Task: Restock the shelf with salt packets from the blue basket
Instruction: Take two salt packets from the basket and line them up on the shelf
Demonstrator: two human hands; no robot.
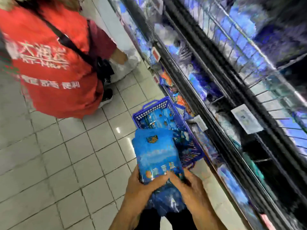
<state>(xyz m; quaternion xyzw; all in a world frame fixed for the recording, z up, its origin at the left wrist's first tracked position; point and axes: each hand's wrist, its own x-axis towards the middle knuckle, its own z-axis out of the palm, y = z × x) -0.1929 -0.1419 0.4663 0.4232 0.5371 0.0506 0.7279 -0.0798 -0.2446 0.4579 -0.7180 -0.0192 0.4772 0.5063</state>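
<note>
A stack of blue salt packets (pixel 155 153) is held up in front of me, above the floor. My left hand (pixel 141 186) grips its near left edge, thumb on top. My right hand (pixel 187 185) grips the near right edge, fingers curled over the packets. Beyond them the blue basket (pixel 156 107) stands on the tiled floor against the shelf base, with more blue packets (pixel 159 120) inside. The shelf (pixel 224 90) runs along the right, blurred, with wire racks and blue goods.
A person in a red vest (pixel 49 63) bends over at the left, close to the basket, with a black bag on a strap. White price tags (pixel 245 118) hang on the shelf rails. Light floor tiles (pixel 66 163) fill the left and middle.
</note>
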